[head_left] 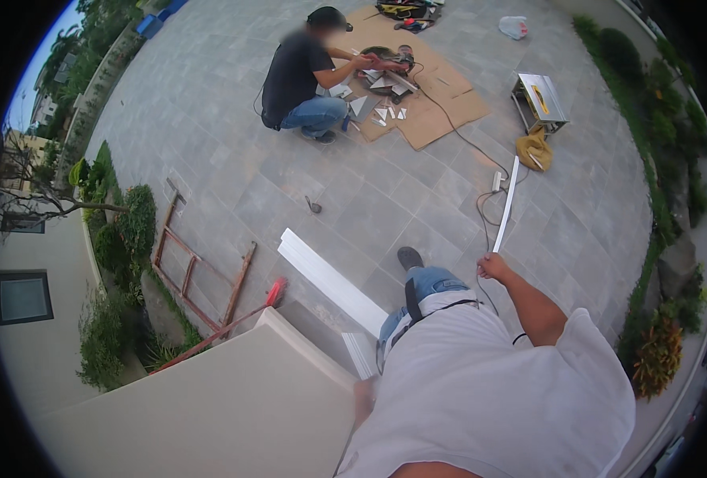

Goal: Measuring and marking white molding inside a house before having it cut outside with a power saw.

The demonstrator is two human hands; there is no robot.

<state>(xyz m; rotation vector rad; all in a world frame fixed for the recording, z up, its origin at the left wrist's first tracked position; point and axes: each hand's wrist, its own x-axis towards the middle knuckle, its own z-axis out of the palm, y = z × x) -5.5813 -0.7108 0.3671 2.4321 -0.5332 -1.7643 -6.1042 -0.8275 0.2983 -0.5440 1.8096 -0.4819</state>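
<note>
In my right hand (493,267), the fingers are closed round the lower end of a long, thin white strip (509,199). The strip slants away from me over the paving. My left hand (364,398) hangs low beside the edge of a beige wall (234,398); its fingers are blurred and mostly hidden. Just beyond that hand shows a short piece of white grooved trim (359,353). A longer white grooved board (329,279) lies along the paving in front of my legs.
A co-worker (299,76) crouches at a miter saw (389,64) on cardboard (449,99), among white offcuts. A small metal platform (539,99), a mustard bag (534,150) and a cable (481,209) are to the right. A rusty ladder-like frame (188,275) and a red-headed broom (276,292) are left.
</note>
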